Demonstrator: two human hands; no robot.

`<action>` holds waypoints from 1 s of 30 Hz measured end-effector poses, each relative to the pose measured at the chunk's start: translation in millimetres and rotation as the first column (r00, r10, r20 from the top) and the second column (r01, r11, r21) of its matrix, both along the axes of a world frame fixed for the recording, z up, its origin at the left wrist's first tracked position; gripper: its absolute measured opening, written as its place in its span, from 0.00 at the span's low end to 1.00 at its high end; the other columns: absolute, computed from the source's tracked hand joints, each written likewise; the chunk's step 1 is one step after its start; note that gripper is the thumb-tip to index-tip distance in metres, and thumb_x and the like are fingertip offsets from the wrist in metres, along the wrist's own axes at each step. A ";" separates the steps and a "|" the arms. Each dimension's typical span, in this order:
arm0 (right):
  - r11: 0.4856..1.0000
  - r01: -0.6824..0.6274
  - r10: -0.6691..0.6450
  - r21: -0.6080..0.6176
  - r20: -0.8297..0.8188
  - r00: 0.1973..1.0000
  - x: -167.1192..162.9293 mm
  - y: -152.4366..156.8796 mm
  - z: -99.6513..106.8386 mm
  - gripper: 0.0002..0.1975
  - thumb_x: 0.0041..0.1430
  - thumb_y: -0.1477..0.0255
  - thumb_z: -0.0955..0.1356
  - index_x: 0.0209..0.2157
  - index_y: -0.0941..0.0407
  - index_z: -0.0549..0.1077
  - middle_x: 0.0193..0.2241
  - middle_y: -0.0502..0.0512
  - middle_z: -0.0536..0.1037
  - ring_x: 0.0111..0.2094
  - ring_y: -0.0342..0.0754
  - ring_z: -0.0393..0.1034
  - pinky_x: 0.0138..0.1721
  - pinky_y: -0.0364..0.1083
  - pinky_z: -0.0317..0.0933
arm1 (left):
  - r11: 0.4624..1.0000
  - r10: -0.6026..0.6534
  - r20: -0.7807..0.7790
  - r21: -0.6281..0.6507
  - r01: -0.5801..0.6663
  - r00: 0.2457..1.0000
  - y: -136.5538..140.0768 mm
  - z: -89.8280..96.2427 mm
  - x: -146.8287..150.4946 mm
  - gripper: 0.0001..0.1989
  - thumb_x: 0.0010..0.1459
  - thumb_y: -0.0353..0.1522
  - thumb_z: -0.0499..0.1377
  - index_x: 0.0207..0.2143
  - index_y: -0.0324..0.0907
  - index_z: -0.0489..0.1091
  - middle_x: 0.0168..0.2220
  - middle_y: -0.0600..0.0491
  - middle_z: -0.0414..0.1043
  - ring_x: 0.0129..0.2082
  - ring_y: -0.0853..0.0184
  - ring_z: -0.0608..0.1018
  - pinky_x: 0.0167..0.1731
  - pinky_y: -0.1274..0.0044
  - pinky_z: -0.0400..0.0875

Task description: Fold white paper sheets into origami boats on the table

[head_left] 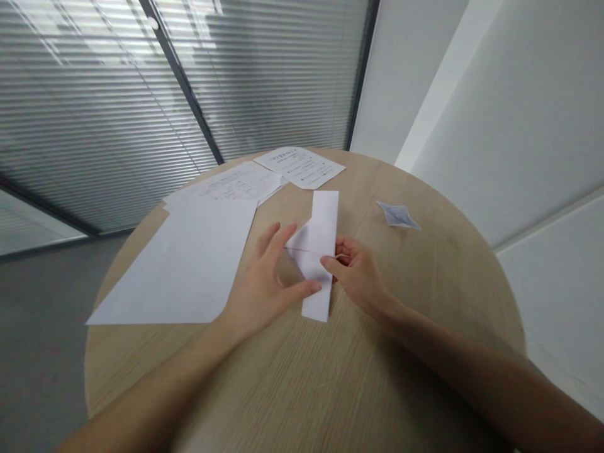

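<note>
A folded sheet of white paper [323, 229] is between my hands over the middle of the table, a long upright strip with a pointed flap on its left side. My right hand [356, 270] pinches its right edge, thumb on the front and fingers behind. My left hand [264, 277] is open at the left, fingers spread near the flap's tip. Its thumb touches the lower part of the strip. Whether the left fingertips touch the flap, I cannot tell.
A large blank sheet [184, 264] lies left of my hands on the round wooden table [283, 390]. Behind it are sheets with writing [236, 182] and a printed page [302, 167]. A small folded paper shape [399, 216] sits at the right. Window blinds [283, 75] stand beyond the table.
</note>
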State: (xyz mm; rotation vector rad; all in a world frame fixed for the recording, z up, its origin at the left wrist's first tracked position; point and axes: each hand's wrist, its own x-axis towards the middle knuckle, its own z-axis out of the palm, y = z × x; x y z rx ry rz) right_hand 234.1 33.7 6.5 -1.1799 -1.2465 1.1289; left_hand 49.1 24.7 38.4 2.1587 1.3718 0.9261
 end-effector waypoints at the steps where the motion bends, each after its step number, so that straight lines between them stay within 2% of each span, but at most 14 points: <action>1: 1.000 -0.009 0.009 0.007 -0.008 1.000 -0.3 -0.6 0.7 0.11 0.50 0.70 0.69 0.36 0.57 0.72 0.30 0.51 0.78 0.26 0.44 0.71 0.25 0.43 0.63 | 0.999 -0.015 -0.017 -0.028 0.015 1.000 0.1 0.1 4.4 0.45 0.50 0.50 0.66 0.66 0.50 0.52 0.69 0.40 0.47 0.66 0.45 0.58 0.54 0.53 0.68; 4: 0.998 -0.052 0.054 0.039 -0.045 0.998 -0.9 -2.1 2.6 0.13 0.52 0.70 0.69 0.41 0.57 0.74 0.35 0.54 0.80 0.32 0.45 0.74 0.32 0.45 0.68 | 0.994 -0.030 0.006 -0.102 0.031 1.000 3.8 -5.1 17.1 0.48 0.48 0.47 0.68 0.66 0.48 0.51 0.69 0.38 0.45 0.66 0.45 0.58 0.55 0.53 0.66; 8: 0.989 -0.127 0.137 0.079 -0.142 0.980 0.1 -3.1 3.9 0.14 0.55 0.69 0.70 0.44 0.55 0.75 0.40 0.55 0.81 0.37 0.46 0.75 0.38 0.46 0.69 | 0.990 -0.042 0.171 -0.127 0.064 0.984 9.3 -14.0 26.9 0.46 0.49 0.44 0.68 0.66 0.45 0.52 0.66 0.39 0.54 0.64 0.47 0.62 0.57 0.53 0.64; 13: 0.982 -0.179 0.188 0.063 -0.221 0.957 2.3 -2.9 6.6 0.14 0.56 0.64 0.70 0.43 0.54 0.77 0.39 0.53 0.81 0.33 0.45 0.74 0.33 0.44 0.67 | 0.984 -0.116 0.331 -0.090 0.154 0.936 9.0 -18.9 28.5 0.42 0.49 0.42 0.69 0.64 0.47 0.57 0.64 0.42 0.58 0.62 0.49 0.66 0.59 0.54 0.62; 18: 0.973 -0.226 0.230 0.046 -0.296 0.927 2.6 -3.8 6.6 0.14 0.56 0.63 0.71 0.42 0.53 0.78 0.37 0.51 0.80 0.31 0.43 0.72 0.30 0.43 0.67 | 0.973 -0.146 0.417 -0.102 0.206 0.897 7.1 -22.6 25.8 0.43 0.48 0.43 0.69 0.64 0.47 0.57 0.64 0.42 0.60 0.63 0.48 0.65 0.59 0.54 0.62; 23: 0.971 -0.235 0.237 0.042 -0.289 0.928 2.4 -4.8 3.6 0.14 0.55 0.65 0.72 0.43 0.53 0.77 0.38 0.52 0.81 0.34 0.44 0.74 0.34 0.44 0.68 | 0.970 -0.152 0.451 -0.104 0.220 0.880 7.0 -25.9 24.0 0.43 0.49 0.42 0.69 0.64 0.48 0.56 0.64 0.42 0.60 0.62 0.48 0.65 0.59 0.54 0.62; 30: 0.957 -0.273 0.289 0.097 -0.262 0.921 3.4 -4.5 3.8 0.14 0.56 0.66 0.71 0.45 0.52 0.77 0.41 0.53 0.81 0.39 0.47 0.74 0.38 0.46 0.69 | 0.965 -0.153 0.484 -0.113 0.235 0.862 6.4 -24.7 23.4 0.44 0.49 0.41 0.70 0.65 0.46 0.55 0.64 0.41 0.59 0.63 0.49 0.65 0.59 0.54 0.62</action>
